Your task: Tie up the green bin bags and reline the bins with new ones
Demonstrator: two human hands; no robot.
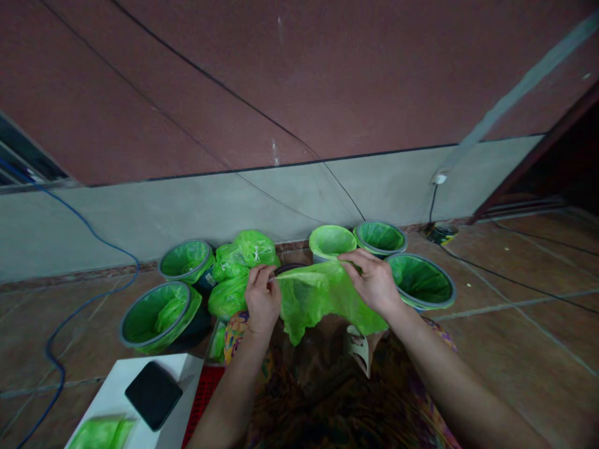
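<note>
A thin green plastic bag [322, 293] is stretched between my two hands, its lower edge hanging loose over my lap. My left hand [262, 296] pinches its left end, fingers closed. My right hand [372, 280] grips the upper right edge between thumb and fingers. Just behind the bag, a dark curved rim [290, 268] shows in part; the rest of it is hidden. Below the bag's right side, a pale printed piece [358, 346] that looks like card or paper sits near my knees.
Bins lined with green bags stand on both sides: a front left bin [154, 315], a right bin [421, 280], a pale bin [330, 240]. Filled green bags [250, 249] lie by the wall. A white box [116, 380] carries a black phone-like object [153, 395]. A blue cable [88, 305] crosses the floor.
</note>
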